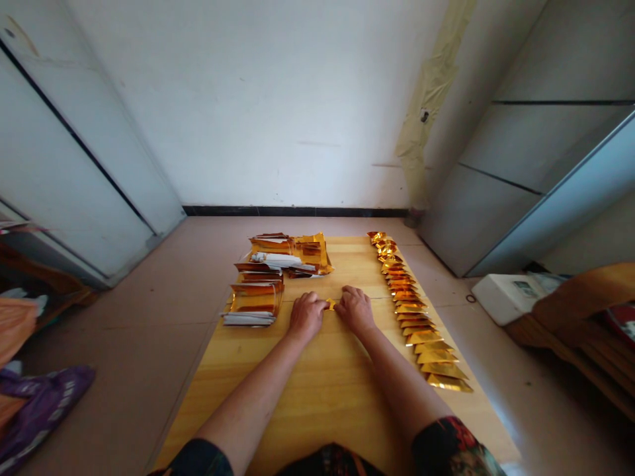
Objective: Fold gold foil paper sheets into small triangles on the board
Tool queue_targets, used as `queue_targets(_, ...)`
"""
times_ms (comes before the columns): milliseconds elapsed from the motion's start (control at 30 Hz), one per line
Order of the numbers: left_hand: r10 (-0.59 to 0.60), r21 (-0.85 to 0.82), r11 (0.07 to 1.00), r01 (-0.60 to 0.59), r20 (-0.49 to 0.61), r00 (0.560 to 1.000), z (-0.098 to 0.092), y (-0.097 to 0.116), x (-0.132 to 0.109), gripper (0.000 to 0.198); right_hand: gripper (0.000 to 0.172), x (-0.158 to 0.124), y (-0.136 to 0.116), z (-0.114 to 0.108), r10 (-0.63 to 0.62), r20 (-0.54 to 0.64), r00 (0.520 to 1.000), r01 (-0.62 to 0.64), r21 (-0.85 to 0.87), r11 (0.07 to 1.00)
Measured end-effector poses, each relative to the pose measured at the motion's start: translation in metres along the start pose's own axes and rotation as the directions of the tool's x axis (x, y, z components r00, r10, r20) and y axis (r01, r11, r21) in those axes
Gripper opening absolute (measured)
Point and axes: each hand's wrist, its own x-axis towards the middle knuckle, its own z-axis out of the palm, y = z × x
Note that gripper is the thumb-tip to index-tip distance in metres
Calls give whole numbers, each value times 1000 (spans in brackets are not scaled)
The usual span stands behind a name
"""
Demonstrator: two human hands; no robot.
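Gold foil piece (330,304) pinched between left hand (306,315) and right hand (354,309), both curled nearly shut, above wooden table (317,396). Thin, light, slick, creases easily: hold folded edges with fingertips. Foil stacks (255,299) left; folded triangles (421,338) right.

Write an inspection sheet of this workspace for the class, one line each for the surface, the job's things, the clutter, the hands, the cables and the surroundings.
Surface: a light wooden tabletop.
Job's things: a small gold foil piece between the hands; a row of folded gold foil triangles along the right side; stacks of gold foil and white paper sheets at the left.
Clutter: a purple cloth bag and orange fabric, off the table at the left.
Hands: the left hand and right hand both have fingers at the foil piece.
Cables: nothing seen.
Surroundings: a white wall, black skirting, a pinkish floor, a white box.
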Motion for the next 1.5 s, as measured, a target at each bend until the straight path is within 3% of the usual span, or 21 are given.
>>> queue_targets(333, -13, -192, 981, 5, -39, 999, 11, -21, 3, 27, 8, 0, 3, 4, 15, -28, 999, -13, 77, 997)
queue_targets(667, 14, -213, 977, -29, -71, 997, 12, -25, 2, 29, 8, 1, 4, 5, 26, -18, 999, -25, 86, 996)
queue_targets(800, -21, -208, 978, 15, -25, 999, 8, -22, 5, 26, 9, 0, 4, 6, 30, -30, 999, -27, 107, 994)
queue_targets(933, -128, -177, 975, 135, 52, 990, -2, -15, 10, 22, 7, -2, 3, 7, 28, -56, 998, -20, 139, 990)
queue_targets(1033, -148, -173, 973, 152, 40, 988, -4, -11, 10, 15, 7, -4, 4, 9, 6, -86, 996, 8, 161, 987)
queue_targets(1300, -77, -190, 980, 56, -107, 991, 6, -17, 2, 14, 6, -11, 11, 9, -169, -155, 973, 191, 139, 972)
queue_targets(1500, 148, -104, 981, -165, -154, 977, 6, -28, -9, 13, 11, -16, 12, 6, -318, -165, 934, 325, 19, 945)
